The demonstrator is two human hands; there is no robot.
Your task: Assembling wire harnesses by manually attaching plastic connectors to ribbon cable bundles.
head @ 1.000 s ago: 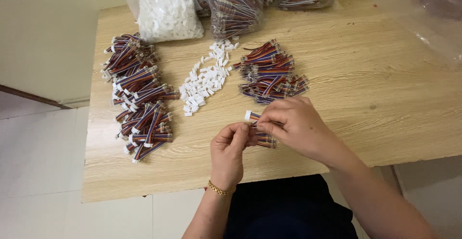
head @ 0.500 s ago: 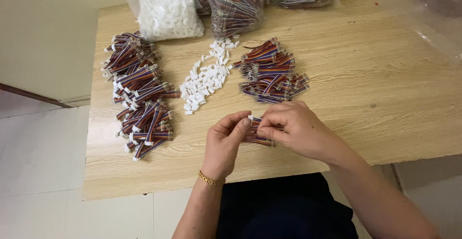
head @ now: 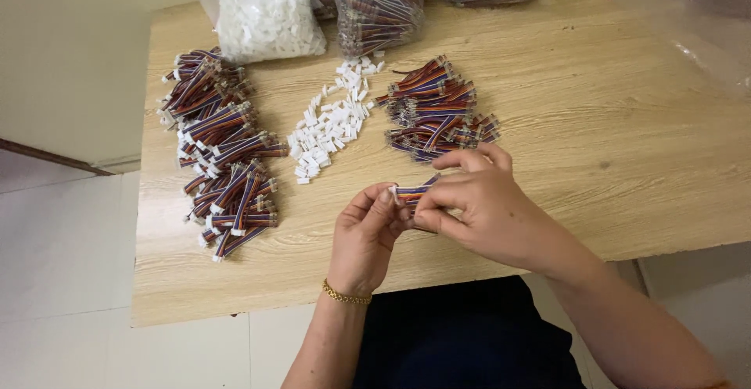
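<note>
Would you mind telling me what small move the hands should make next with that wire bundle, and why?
Probably press the white plug at the tip fully home. Both hands, left hand and right hand, pinch one short wire bundle above the table; its white end sits at the left fingertips, and the pile of finished bundles lies to the left.

Light wooden table [head: 626,123], striped wire bundles [head: 223,154] at nine o'clock, loose white connectors [head: 332,119] at centre, more wire bundles [head: 438,111] just right, filled clear bags [head: 266,13] at twelve o'clock.
</note>
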